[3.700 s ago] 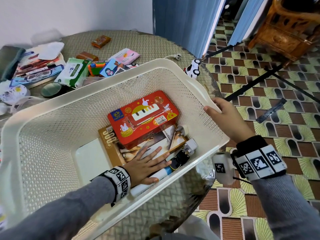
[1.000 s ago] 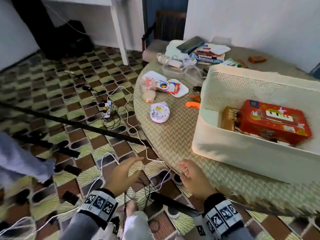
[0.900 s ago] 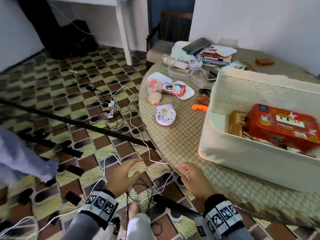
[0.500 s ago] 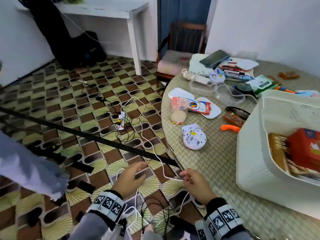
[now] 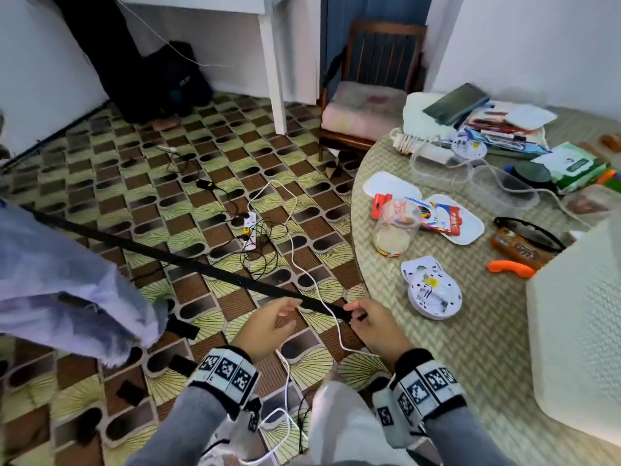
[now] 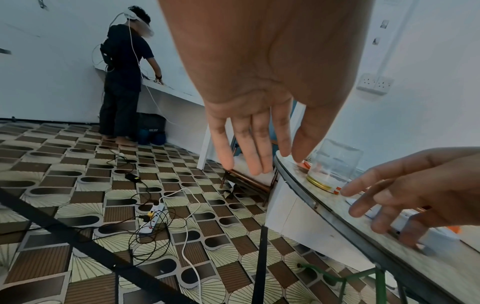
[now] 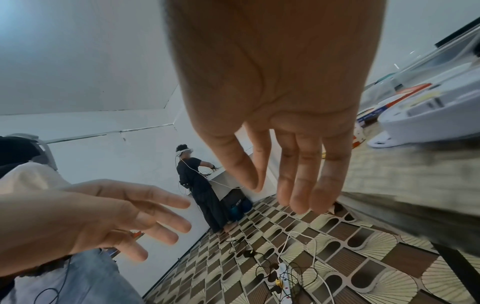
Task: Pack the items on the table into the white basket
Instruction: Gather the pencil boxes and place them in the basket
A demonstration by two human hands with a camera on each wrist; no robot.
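The white basket stands at the right edge of the round table. Left of it lie a round white device, an orange handle-shaped toy, an upturned clear jar, a pack of coloured pencils, black glasses and a brown snack pack. My left hand and right hand hover side by side off the table's left edge, above the floor. In both wrist views the left hand's fingers and the right hand's fingers are straight and hold nothing.
Books, a wipes pack and clear tubs crowd the table's far side. On the floor lie a white cable, a power strip and a black bar. A wooden chair and another person stand beyond.
My hands have left the basket and come down off the table's left edge. The view has swung left, so the basket now sits at the right edge.
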